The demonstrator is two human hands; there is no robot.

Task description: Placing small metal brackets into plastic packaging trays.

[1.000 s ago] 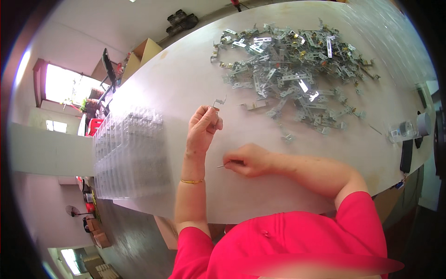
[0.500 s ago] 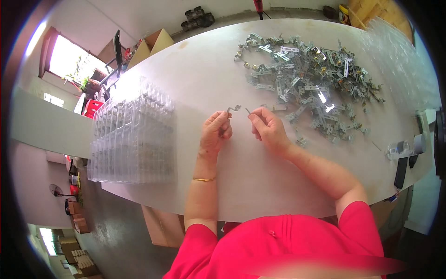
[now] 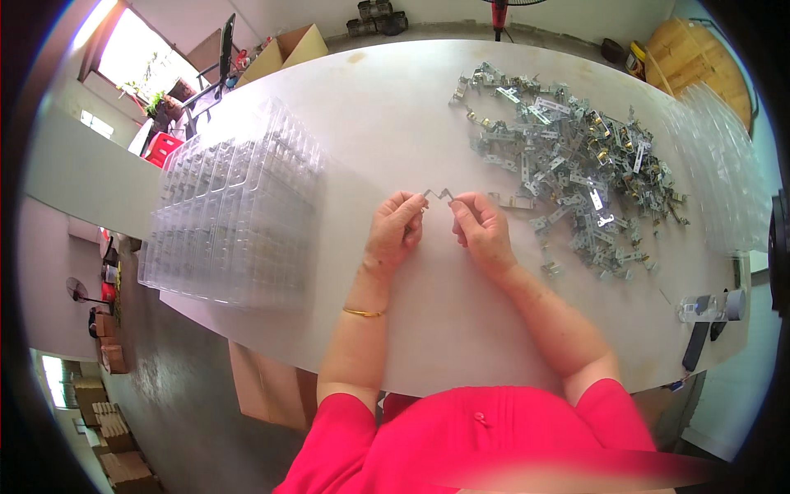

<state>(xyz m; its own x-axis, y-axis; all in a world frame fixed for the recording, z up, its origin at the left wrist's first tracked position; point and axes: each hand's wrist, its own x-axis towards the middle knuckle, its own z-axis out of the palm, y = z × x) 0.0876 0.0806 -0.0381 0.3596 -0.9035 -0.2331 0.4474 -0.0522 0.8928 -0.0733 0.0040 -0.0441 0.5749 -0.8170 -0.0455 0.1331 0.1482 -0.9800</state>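
Observation:
Over the middle of the table (image 3: 428, 321) my two hands are close together. My left hand (image 3: 395, 229) is closed in a pinch on a small bent metal bracket (image 3: 434, 194). Facing it, my right hand (image 3: 484, 232) is also closed, with a thin metal piece between thumb and fingertips. The ends of the two pieces meet or nearly meet; whether they touch I cannot tell. To the right of my hands lies a big loose heap of metal brackets (image 3: 568, 152), silvery with some brass-coloured parts.
Stacked clear plastic trays (image 3: 234, 206) with small parts inside stand on the left. Clear plastic bags (image 3: 714, 165) lie at the far right edge. A clear bottle (image 3: 699, 309) rests at the right, near a black slim object (image 3: 695, 346). A cardboard box (image 3: 284, 53) sits beyond the table.
My hands have come nearer each other, and the two metal pieces, apart before, now meet or nearly meet. The whole view has shifted and tilted slightly.

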